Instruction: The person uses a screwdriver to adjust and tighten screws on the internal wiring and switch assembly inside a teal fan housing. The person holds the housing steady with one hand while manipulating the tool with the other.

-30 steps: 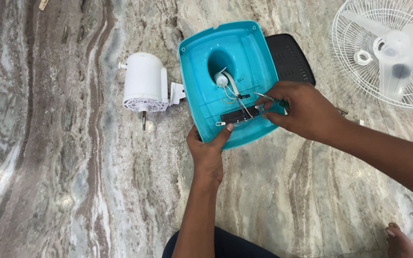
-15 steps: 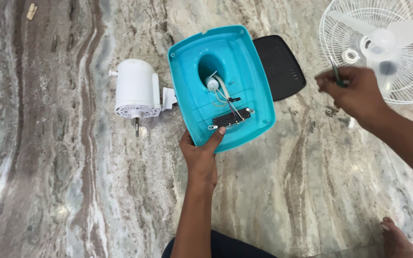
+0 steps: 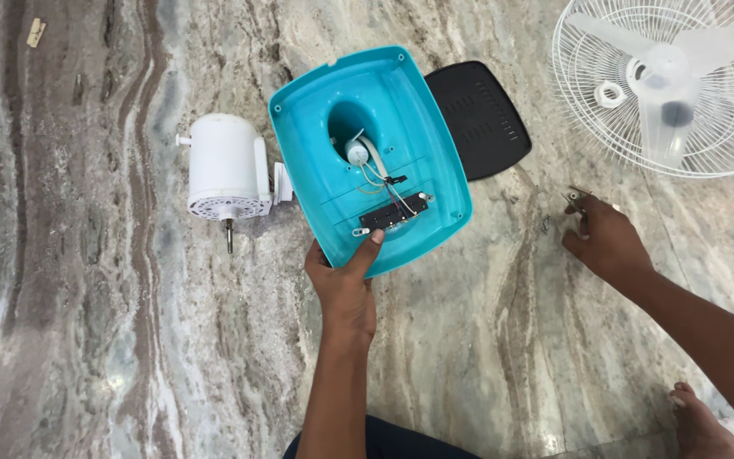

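Now left hand (image 3: 343, 285) clamped on turquoise fan base (image 3: 371, 153) (upturned, wires showing); right hand (image 3: 606, 242) pinching screws (image 3: 574, 198).

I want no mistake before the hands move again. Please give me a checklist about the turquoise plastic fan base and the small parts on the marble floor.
1. Turquoise plastic fan base held steady: ok, the left hand grips its near edge, thumb inside by the black switch strip.
2. Loose wires inside the base free of the thumb: ok.
3. Right hand at the small metal parts on the floor: ok; what its fingertips pinch, cannot tell.
4. All screws accounted for: cannot tell, too small.
5. White motor housing lies apart from both hands: ok.
6. Black plastic cover and white wire fan guard lie apart from both hands: ok.
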